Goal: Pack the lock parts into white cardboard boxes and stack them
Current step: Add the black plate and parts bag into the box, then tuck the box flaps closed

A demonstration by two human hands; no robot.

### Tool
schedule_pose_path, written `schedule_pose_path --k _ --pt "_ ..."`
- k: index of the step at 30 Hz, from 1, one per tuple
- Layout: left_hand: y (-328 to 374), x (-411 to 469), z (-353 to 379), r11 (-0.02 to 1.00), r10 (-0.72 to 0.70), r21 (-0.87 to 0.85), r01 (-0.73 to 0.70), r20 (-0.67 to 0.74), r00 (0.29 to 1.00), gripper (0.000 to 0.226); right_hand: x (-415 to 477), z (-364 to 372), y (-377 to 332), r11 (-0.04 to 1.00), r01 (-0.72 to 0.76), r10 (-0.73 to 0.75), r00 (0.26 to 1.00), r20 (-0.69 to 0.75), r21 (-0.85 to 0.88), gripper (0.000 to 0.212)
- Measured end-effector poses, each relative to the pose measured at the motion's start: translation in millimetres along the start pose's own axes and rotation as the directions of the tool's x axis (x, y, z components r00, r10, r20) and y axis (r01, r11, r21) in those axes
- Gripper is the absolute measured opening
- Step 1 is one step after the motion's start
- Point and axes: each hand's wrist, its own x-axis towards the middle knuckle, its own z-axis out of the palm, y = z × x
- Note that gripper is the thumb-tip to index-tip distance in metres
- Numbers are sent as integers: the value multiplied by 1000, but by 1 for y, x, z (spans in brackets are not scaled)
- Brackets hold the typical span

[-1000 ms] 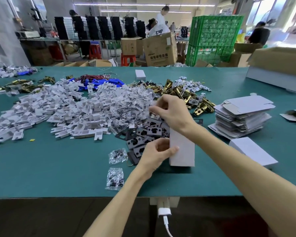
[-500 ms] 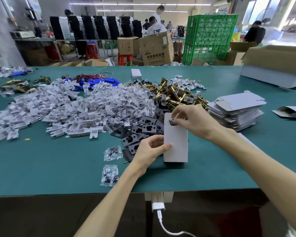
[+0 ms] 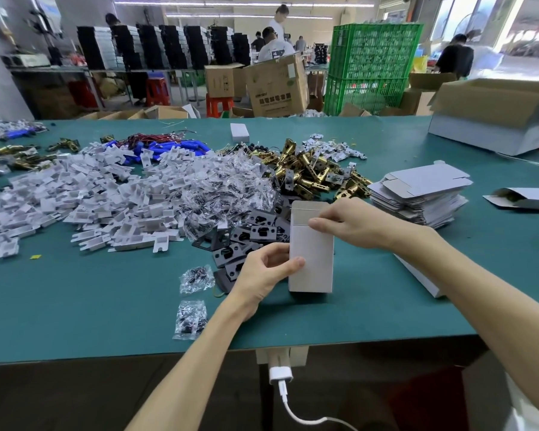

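Head view: a tall white cardboard box (image 3: 311,265) stands upright on the green counter (image 3: 75,306), just in front of a heap of black metal lock plates (image 3: 255,231). The left grip (image 3: 266,270) clasps the box's left edge, thumb on its front face. The right grip (image 3: 352,223) pinches the raised top flap (image 3: 305,209), thumb at the fold. Brass latch bolts (image 3: 308,174) lie behind. A stack of flat white box blanks (image 3: 417,194) sits to the right. Clear bags of small screws (image 3: 191,318) lie beside the left forearm.

Green table (image 3: 75,306), heaped lock parts (image 3: 305,175)
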Motion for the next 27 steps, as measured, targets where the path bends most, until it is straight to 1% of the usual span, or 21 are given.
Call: schedule_pose_path --k 1,3,4,5,6,7,8,10,11,12,13,15,16,18,20,22,24,27 --pt "0 0 0 1000 -1 1 1 -3 1000 39 0 0 -1 1000 4 -4 1000 10 16 52" --pt "0 0 0 1000 -3 -1 3 -7 1000 35 1 2 -4 1000 17 -17 1000 5 -4 56" --pt "0 0 0 1000 -3 -1 3 -11 1000 34 1 4 -3 1000 25 -25 1000 -5 -15 55" --pt "-1 0 1 1000 -3 1 3 -15 1000 33 1 6 -2 999 43 -43 999 -23 -16 49" --pt "0 -1 1 1000 -3 3 3 -19 1000 33 0 10 1 997 69 -68 995 -78 15 38" --pt "0 -1 2 1000 -1 4 1 -22 1000 34 -2 14 4 994 88 -76 984 -161 71 23" --pt "0 -1 2 1000 1 5 -1 -23 1000 34 -4 20 6 985 99 -60 964 -261 141 14" --pt "2 -1 3 1000 10 7 -10 -24 1000 38 -11 36 10 948 62 86 895 -439 312 30" --pt "2 -1 3 1000 14 6 -14 -22 1000 41 -14 44 12 909 32 184 864 -469 416 37" --pt "3 -1 3 1000 19 3 -19 -18 1000 46 -18 52 14 853 18 256 856 -449 522 42" --pt "2 -1 3 1000 26 -3 -26 -12 1000 52 -21 61 14 784 19 288 874 -391 620 45" --pt "1 0 3 999 41 -9 -41 -3 999 64 -29 80 12 639 44 280 917 -286 768 50" --pt "1 0 2 999 48 -6 -48 -2 999 69 -32 87 10 588 59 280 921 -271 807 51" --pt "-1 1 2 998 61 10 -61 -8 998 74 -35 98 6 540 96 317 897 -308 836 49" --pt "-2 1 2 998 63 12 -63 -20 998 72 -37 106 2 515 123 359 868 -344 848 45" --pt "-3 2 2 998 61 1 -61 -39 997 61 -39 114 0 481 127 392 853 -343 867 43" --pt "-4 2 2 998 60 10 -59 -68 996 49 -42 120 -2 435 115 412 856 -311 893 41" --pt "-5 3 1 997 49 61 -44 -78 996 40 -43 124 -3 393 107 420 863 -281 913 35"
